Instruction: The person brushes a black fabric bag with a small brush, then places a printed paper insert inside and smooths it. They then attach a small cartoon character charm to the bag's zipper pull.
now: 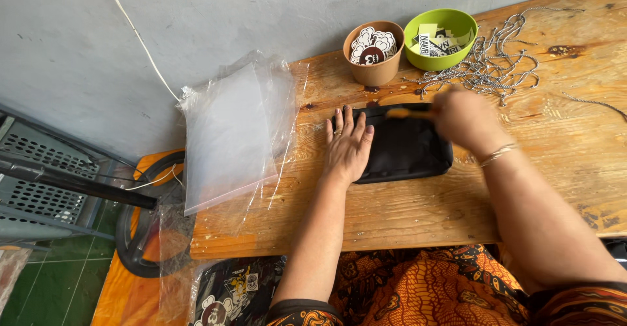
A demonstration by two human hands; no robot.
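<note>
Pouch (405, 146), black & flat, lies on the wooden bench (405, 215) approx mid-picture, long side running left-right, near the far edge w/ the wall behind. Left hand (348, 146) rests palm-down on the pouch's left end: fingers (346, 120) spread flat, open, not gripping anything, tips pointing toward the wall, heel of the hand just off the pouch's near-left corner. Right hand (465, 117) is over the pouch's top-right corner, blurred; fingers curled closed on a thin orange thing (408, 112) that sticks out leftward along the pouch's far edge. Can't tell what that thing is, or whether it's joined to the pouch. Bracelet (498, 154) on the right wrist.

So the pouch sits under both hands: left one pressing its left part, right one at its upper right, the middle & near-right part uncovered.

Around it: brown cup (374, 71) w/ round black-and-white stickers, just beyond the pouch; green bowl (439, 39) w/ printed paper tags beside the cup, to its right; heap of thin metal chains (493, 62) right of the bowl, spreading toward the right hand. Stack of clear plastic bags (228, 133) on the bench's left end, overhanging the edge, well apart from the left hand. White cable (140, 39) runs down the grey wall. Orange patterned cloth (431, 287) across the lap below.
</note>
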